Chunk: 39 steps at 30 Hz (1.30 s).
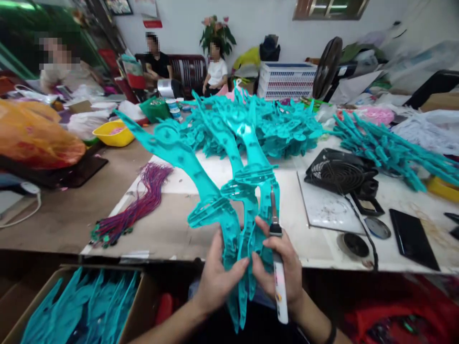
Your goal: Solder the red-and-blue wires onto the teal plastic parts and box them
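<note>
Several long turquoise plastic parts [233, 229] fan out upward from between my hands, with disc-like flanges midway and pointed lower ends. My left hand [218, 277] is closed around their lower left side, thumb across the front. My right hand [283, 267] grips the parts on the right side with thumb and fingers. Between its fingers it also holds a soldering iron [280, 282], white-handled, metal tip pointing up beside the parts. A large pile of similar turquoise parts [287, 126] lies beyond on the table.
A bundle of red and purple wires [152, 191] lies left. To the right are a black fan [339, 169], a white board [330, 210], and a black flat case [414, 239]. A cardboard box [143, 286] of turquoise parts stands lower left. Several people sit beyond the table.
</note>
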Tool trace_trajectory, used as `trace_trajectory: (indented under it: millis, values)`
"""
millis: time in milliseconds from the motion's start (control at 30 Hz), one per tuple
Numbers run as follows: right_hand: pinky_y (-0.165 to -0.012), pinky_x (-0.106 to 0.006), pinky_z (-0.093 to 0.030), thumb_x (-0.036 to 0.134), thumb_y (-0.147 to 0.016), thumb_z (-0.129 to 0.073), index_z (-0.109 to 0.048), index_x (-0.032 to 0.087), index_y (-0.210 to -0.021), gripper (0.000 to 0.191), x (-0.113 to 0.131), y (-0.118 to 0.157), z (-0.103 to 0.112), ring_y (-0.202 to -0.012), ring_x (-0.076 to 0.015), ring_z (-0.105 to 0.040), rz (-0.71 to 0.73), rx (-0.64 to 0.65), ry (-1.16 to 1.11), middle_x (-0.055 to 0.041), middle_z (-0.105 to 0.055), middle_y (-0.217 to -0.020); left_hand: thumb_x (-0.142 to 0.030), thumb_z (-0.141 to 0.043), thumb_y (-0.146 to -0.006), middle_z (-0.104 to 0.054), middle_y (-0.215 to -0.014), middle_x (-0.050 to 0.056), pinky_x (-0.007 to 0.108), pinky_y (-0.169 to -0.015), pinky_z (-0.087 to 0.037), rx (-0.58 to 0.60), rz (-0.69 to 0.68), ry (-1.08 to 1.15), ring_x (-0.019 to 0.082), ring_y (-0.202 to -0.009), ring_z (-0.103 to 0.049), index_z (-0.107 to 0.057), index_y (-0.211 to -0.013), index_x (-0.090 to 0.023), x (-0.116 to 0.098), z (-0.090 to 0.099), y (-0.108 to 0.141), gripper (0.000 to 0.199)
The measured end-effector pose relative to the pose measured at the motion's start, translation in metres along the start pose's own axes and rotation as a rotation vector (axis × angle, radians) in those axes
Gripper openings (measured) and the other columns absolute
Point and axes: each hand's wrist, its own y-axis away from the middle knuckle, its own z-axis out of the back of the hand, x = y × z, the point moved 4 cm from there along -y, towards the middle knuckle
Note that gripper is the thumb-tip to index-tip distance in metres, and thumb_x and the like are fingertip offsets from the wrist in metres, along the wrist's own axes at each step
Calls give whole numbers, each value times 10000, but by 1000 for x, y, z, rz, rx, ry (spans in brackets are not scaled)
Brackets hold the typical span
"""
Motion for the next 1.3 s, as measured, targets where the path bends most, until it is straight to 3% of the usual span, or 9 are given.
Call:
trace_trajectory:
  millis: [167,400,567,667,733,800,1000,1133,1300]
  values:
    - [-873,-424,-595,129,-801,-624,-535,298,-1116,369,-8,53,-15,-1055,-242,-696,-142,118,103,-63,-681,-1301,-305,-830,-709,-672,-1289,79,353,-1021,-517,-15,197,141,262,-1175,-657,-544,-1318,-242,52,15,15,676]
    - [-969,-491,-539,202,-784,-629,-508,289,-1119,367,-46,38,-43,-1174,-281,-654,-247,191,106,-51,-668,-1322,-502,-863,-643,-729,-1038,70,319,-788,-561,40,270,120,226,-877,-707,-594,-1239,-185,48,42,-30,726]
    - [-1056,-526,-486,190,-757,-618,-487,307,-1116,400,-52,24,-57,-1207,-274,-635,-255,229,5,-36,-660,-1332,-486,-704,-808,-713,-1028,100,357,-858,-529,-10,89,-515,269,-967,-674,-666,-1087,-158,24,109,-64,432]
    - [-1080,-530,-473,204,-766,-621,-450,325,-1114,406,-51,16,-55,-1239,-263,-623,-302,189,-130,-29,-642,-1360,-365,-659,-833,-686,-1059,136,414,-961,-483,-261,-157,-1021,313,-1064,-634,-682,-1037,-151,-4,132,-76,297]
    - [-1098,-525,-459,223,-780,-625,-416,322,-1107,401,-47,11,-48,-1273,-255,-606,-312,129,-237,-46,-643,-1362,-340,-595,-888,-672,-1113,150,411,-1009,-452,-309,-331,-1196,306,-1121,-604,-670,-1077,-145,-17,114,-78,282]
    - [-1128,-539,-425,246,-803,-620,-383,315,-1104,389,-41,8,-35,-1314,-251,-578,-297,54,-295,-69,-636,-1371,-350,-536,-943,-671,-1150,148,395,-1019,-439,-157,-415,-1294,289,-1132,-592,-647,-1158,-141,-18,74,-80,319]
    - [-1138,-571,-392,279,-797,-703,-378,306,-1104,448,-40,30,48,-1347,-278,-550,-325,-176,-143,-112,-638,-1363,-593,-631,-871,-555,-1334,234,418,-986,-425,270,-324,-1603,369,-1214,-522,-455,-1449,-96,13,-45,-92,782]
    - [-1118,-561,-421,273,-769,-747,-404,293,-1104,481,-55,63,96,-1290,-299,-599,-408,-247,-61,-130,-657,-1327,-702,-656,-787,-439,-1451,284,486,-1022,-407,356,-238,-1669,442,-1274,-456,-463,-1439,-53,31,-73,-98,940]
    - [-1059,-540,-481,301,-760,-737,-415,272,-1082,456,-66,90,113,-1259,-304,-622,-473,-149,101,-151,-681,-1281,-333,-611,-877,-470,-1414,295,453,-979,-453,325,-172,-1706,402,-1231,-503,-395,-1462,19,40,-81,-109,716]
